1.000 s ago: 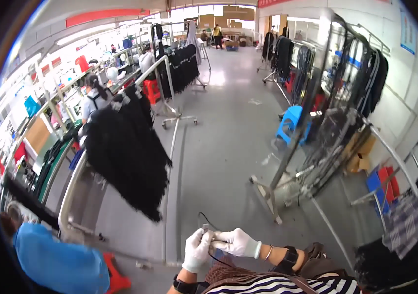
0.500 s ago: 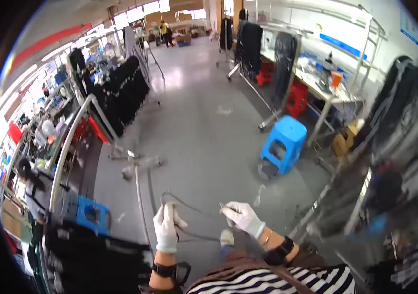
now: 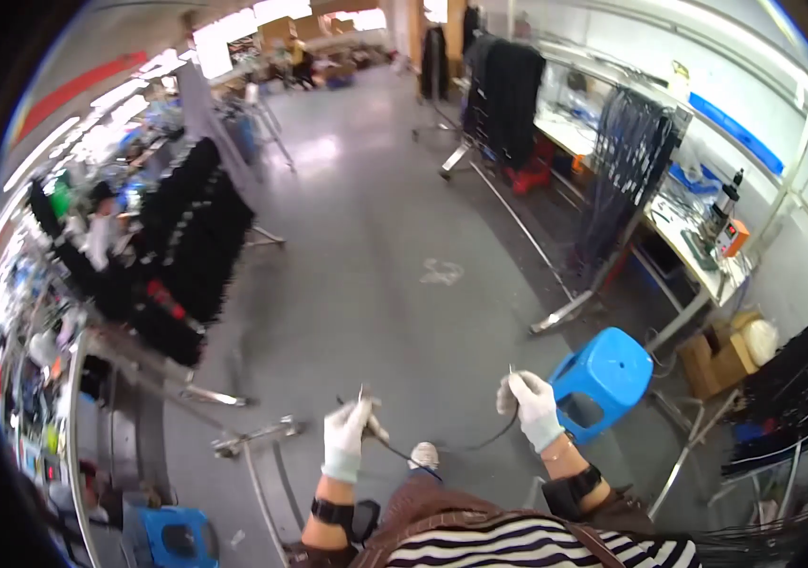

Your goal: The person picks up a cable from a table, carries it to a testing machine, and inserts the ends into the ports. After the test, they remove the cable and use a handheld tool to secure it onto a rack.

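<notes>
Cord [image 3: 480,445] in the head view, strung left to right between my gloved hands, sagging mid-span near my pale shoe [image 3: 425,456]! Fingers of my left hand [image 3: 351,428] pinch near one end, my right [image 3: 529,405] pinches the other; thin tips point up, away from me.

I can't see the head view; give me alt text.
A person's white-gloved left hand and right hand hold a thin black cable that sags between them above a grey floor. A blue plastic stool stands beyond the right hand; black cloth hangs on both sides.
</notes>
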`<state>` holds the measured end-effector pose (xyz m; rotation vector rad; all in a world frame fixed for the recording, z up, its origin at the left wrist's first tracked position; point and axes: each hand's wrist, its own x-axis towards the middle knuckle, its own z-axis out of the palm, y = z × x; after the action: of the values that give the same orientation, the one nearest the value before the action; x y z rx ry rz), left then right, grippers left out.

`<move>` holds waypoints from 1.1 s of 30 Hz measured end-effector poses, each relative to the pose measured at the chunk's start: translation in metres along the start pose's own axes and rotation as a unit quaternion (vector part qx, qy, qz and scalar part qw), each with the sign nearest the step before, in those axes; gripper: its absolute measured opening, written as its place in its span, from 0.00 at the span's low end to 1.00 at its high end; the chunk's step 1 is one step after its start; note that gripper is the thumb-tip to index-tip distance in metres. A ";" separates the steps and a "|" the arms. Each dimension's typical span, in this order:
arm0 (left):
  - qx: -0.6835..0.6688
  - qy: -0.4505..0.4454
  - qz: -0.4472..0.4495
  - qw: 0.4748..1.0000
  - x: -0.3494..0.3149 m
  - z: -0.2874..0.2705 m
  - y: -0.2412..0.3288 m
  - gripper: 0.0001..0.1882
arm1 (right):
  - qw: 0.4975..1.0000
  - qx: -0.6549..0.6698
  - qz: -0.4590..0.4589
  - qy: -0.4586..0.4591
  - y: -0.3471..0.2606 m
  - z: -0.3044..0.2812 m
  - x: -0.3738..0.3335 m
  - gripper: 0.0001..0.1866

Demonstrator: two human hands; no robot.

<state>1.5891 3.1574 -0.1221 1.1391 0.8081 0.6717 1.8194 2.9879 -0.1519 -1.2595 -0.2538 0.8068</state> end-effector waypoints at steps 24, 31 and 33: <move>0.078 -0.497 -0.129 0.854 0.855 0.628 0.014 0.16 | 0.896 -0.003 -0.189 0.401 -0.229 -0.175 0.780 0.12; 0.105 -0.537 -0.193 0.815 0.952 0.799 -0.060 0.20 | 0.841 -0.018 -0.213 0.498 -0.233 -0.267 0.910 0.11; 0.076 -0.542 -0.181 0.817 0.962 0.835 -0.084 0.20 | 0.831 -0.017 -0.221 0.511 -0.235 -0.295 0.929 0.12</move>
<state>2.8187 3.4825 -0.2330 1.2304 0.0583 -0.4041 2.7418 3.3648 -0.2649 -1.4245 0.3132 -0.3305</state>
